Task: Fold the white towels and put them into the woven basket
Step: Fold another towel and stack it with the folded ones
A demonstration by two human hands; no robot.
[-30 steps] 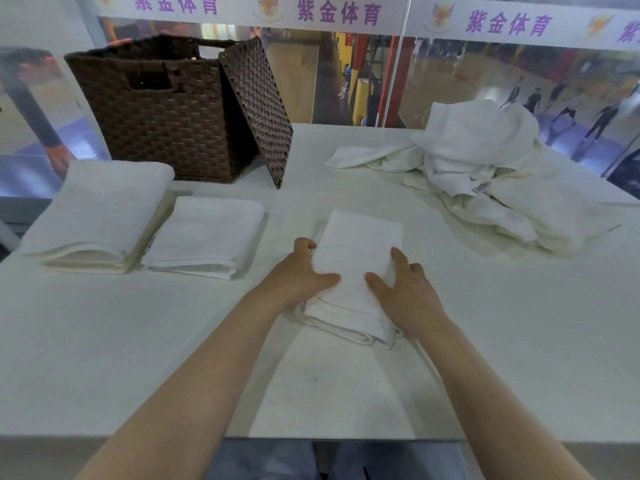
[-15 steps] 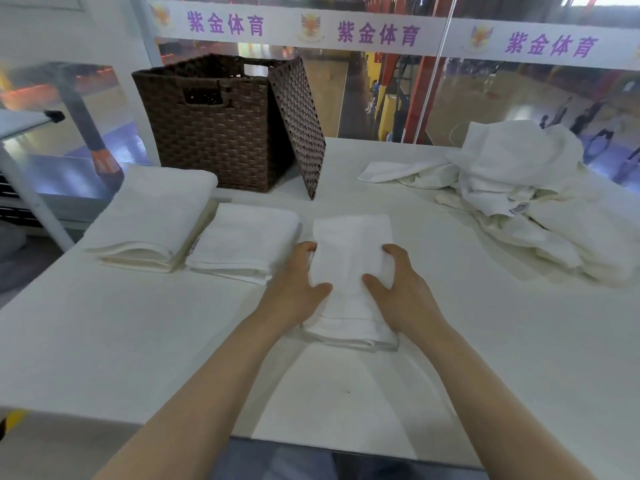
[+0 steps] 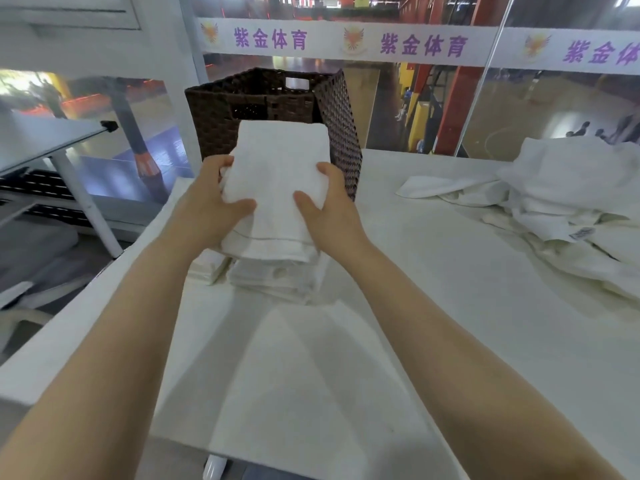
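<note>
A folded white towel (image 3: 277, 181) is held up off the table between both hands, in front of the dark brown woven basket (image 3: 221, 109). My left hand (image 3: 211, 206) grips its left edge and my right hand (image 3: 329, 209) grips its right edge. Below it on the table lies another folded white towel (image 3: 277, 278), partly hidden by the held one. A further folded towel (image 3: 207, 266) shows only as a sliver beside my left forearm. The basket's woven lid (image 3: 343, 133) leans against its right side.
A heap of unfolded white towels (image 3: 561, 202) lies at the table's right. The white table (image 3: 433, 306) ends close on the left, where a white shelf frame (image 3: 83, 199) stands. A glass wall with a banner runs behind the table.
Both hands have lifted the folded towel off the table and carried it left and forward, over the other folded towels and toward the basket. The view has swung left.
</note>
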